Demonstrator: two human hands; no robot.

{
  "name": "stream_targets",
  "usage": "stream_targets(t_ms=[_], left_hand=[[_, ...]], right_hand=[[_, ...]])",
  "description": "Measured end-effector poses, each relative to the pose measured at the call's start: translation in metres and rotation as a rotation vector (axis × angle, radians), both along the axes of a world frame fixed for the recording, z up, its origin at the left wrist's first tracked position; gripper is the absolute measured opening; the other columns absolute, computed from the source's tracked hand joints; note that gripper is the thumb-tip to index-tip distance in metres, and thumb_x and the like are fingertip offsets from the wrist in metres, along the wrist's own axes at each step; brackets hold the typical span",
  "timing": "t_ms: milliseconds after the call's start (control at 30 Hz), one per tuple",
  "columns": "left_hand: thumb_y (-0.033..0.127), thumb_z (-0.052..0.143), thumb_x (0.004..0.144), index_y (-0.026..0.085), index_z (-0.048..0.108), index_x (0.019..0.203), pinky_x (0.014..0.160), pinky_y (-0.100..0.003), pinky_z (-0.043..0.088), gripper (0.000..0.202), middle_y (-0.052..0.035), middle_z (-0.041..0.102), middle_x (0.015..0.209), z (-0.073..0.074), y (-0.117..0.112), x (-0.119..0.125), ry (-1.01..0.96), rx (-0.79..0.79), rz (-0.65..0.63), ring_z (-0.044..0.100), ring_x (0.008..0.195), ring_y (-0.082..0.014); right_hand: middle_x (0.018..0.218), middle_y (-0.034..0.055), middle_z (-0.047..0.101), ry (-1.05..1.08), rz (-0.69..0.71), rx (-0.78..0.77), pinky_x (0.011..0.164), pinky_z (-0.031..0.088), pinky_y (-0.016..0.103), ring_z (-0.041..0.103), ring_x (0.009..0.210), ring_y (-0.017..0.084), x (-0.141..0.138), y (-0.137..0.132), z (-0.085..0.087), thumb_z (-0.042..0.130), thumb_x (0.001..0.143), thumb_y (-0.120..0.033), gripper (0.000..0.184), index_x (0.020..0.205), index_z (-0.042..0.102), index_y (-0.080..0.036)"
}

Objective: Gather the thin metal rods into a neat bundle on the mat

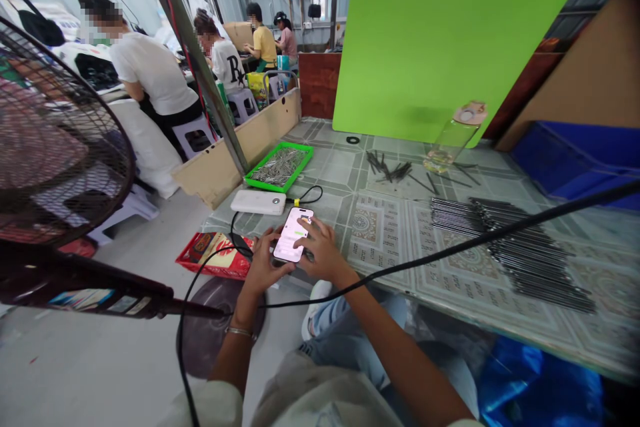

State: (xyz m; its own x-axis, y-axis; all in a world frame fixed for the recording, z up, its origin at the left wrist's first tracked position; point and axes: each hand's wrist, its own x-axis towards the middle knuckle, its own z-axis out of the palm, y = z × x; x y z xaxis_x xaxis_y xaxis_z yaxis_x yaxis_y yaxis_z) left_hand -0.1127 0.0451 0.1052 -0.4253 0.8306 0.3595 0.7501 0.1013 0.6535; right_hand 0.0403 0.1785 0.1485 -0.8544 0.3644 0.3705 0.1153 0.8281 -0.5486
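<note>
I sit at a table (385, 247) with a patterned cover in a workshop, with co-workers (150, 73) on stools well beyond it. My phone (293, 235) is up between my hands, over the table's near edge, its lit screen facing me. My left hand (265, 260) cradles its lower left side, fingers curled behind it. My right hand (323, 250) grips its right side, fingers bent over the edge. Neither hand is spread.

Just beyond the phone lies a white power bank (258, 201), with a black cable (305, 195) looping from it. Farther beyond the phone, a green tray (278, 168) holds a heap of metal rods. To the phone's right, long dark rods (510, 247) lie in overlapping rows, and past them shorter dark rods (390, 167) lie scattered near a tilted clear bottle (453, 137). Just left of the phone sits a red packet (213, 253).
</note>
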Motion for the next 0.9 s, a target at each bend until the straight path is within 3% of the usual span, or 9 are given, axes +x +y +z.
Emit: stream_targets(t_ms=[133,300,500,900], left_hand=[[0.066,0.071,0.062,0.02,0.043,0.118,0.112,-0.064,0.012,0.077,-0.0187,0.053,0.135,-0.0003,0.0008,-0.0004,-0.007,0.006,0.01,0.033,0.138,-0.037],[0.064,0.075,0.06,0.021,0.043,0.116,0.111,-0.064,0.014,0.078,-0.019,0.054,0.134,-0.0004,0.001,-0.0004,0.003,0.017,0.015,0.034,0.137,-0.0378],[0.059,0.078,0.058,0.02,0.044,0.116,0.111,-0.063,0.014,0.078,-0.0186,0.055,0.133,-0.0015,0.0013,-0.0007,0.022,0.01,0.029,0.035,0.137,-0.0373],[0.077,0.065,0.058,0.021,0.045,0.122,0.111,-0.063,0.014,0.088,-0.0191,0.049,0.14,0.0002,-0.0004,-0.0027,0.048,-0.018,-0.023,0.031,0.138,-0.0384]], right_hand=[[0.148,0.0043,0.042,0.016,-0.015,-0.027,0.11,0.018,0.048,0.024,0.14,0.029,-0.0005,0.0007,-0.0014,0.06,0.068,-0.021,0.027,0.094,0.068,-0.024],[0.143,0.0028,0.048,0.046,-0.064,-0.057,0.109,0.018,0.048,0.026,0.138,0.029,-0.0013,0.0,-0.0031,0.057,0.066,-0.018,0.016,0.079,0.065,-0.022],[0.142,0.0036,0.049,0.097,-0.094,-0.107,0.109,0.019,0.047,0.032,0.134,0.027,-0.0014,0.0011,-0.004,0.054,0.063,-0.016,0.022,0.082,0.063,-0.022],[0.137,0.0031,0.053,0.091,-0.051,-0.095,0.111,0.017,0.048,0.031,0.135,0.027,0.0006,0.0001,-0.0003,0.055,0.064,-0.016,0.021,0.08,0.066,-0.023]])
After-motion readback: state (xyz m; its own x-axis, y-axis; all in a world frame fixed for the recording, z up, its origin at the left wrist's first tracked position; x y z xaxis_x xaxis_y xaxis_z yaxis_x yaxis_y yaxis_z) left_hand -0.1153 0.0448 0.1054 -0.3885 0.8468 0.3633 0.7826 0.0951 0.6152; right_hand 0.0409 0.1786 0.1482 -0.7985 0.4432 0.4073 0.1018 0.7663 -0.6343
